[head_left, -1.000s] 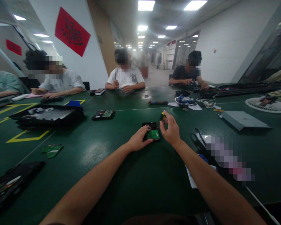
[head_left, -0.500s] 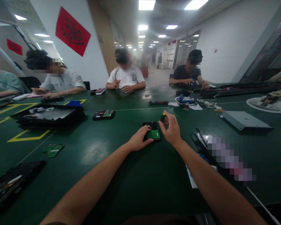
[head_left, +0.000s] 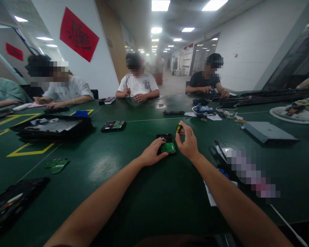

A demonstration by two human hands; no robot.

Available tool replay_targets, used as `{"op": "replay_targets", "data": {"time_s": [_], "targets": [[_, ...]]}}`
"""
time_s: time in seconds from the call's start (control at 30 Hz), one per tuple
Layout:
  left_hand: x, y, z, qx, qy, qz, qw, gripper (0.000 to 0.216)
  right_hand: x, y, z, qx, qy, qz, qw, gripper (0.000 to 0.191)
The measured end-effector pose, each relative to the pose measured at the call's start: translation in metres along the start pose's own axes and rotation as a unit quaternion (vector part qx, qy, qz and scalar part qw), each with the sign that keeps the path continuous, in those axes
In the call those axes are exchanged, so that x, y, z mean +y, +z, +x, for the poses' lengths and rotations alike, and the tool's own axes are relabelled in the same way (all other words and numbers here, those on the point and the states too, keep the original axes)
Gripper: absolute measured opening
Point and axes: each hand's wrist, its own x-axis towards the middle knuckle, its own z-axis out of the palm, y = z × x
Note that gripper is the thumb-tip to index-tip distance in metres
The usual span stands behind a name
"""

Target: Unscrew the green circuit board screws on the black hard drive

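Observation:
A hard drive (head_left: pixel 168 148) with a green circuit board lies on the green table in front of me. My left hand (head_left: pixel 154 151) grips its left side, thumb along the near edge and fingers over the top. My right hand (head_left: pixel 187 140) pinches the short black-and-yellow handle of a screwdriver (head_left: pixel 179 127) between thumb and fingers, just right of the drive and raised above it. The screwdriver's shaft cannot be made out.
Another hard drive (head_left: pixel 113 125) lies farther left, near a black tray (head_left: pixel 51 128) and loose green boards (head_left: pixel 57 165). At right are a grey metal box (head_left: pixel 269 132) and a bowl of blue-handled tools (head_left: pixel 203 109). Several people sit across the table.
The screwdriver handle has turned in my right fingers, showing more of its yellow side. My left hand stays on the hard drive.

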Motion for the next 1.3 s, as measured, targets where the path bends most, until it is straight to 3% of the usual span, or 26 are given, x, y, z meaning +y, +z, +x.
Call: {"op": "replay_targets", "data": {"time_s": [1.3], "targets": [[0.0007,0.0004,0.0003,0.009,0.004,-0.007,1.0,0.063,0.0034,0.0026,-0.002,0.004,0.01,0.001,1.0,0.058]]}}
